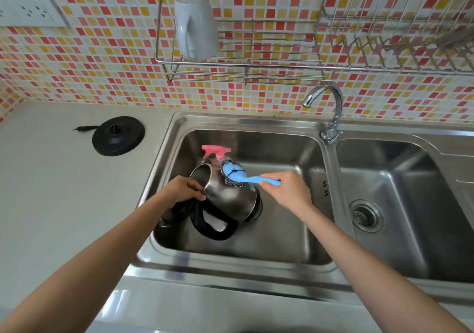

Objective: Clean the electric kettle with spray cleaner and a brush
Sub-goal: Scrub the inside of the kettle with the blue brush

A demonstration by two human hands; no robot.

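kettle base: black round power base [118, 136] on table [51, 191], left of sink; plug lying beside it.
left hand: left hand [183, 190], fingers curled, pinching the kettle's open rim.
kettle: steel electric kettle [228, 196] tipped on its side in left basin of sink [230, 122], mouth up-left, black handle toward camera.
spray bottle: pink trigger head [216, 152] just behind kettle, same basin; body mostly hidden.
brush: blue-handled brush [234, 175], steel-wool head against kettle's side.
right hand: right hand [287, 190], fingers wrapped round brush handle end.
faucet: chrome faucet [331, 109] between the two basins.
drain: strainer [365, 216] in right basin.
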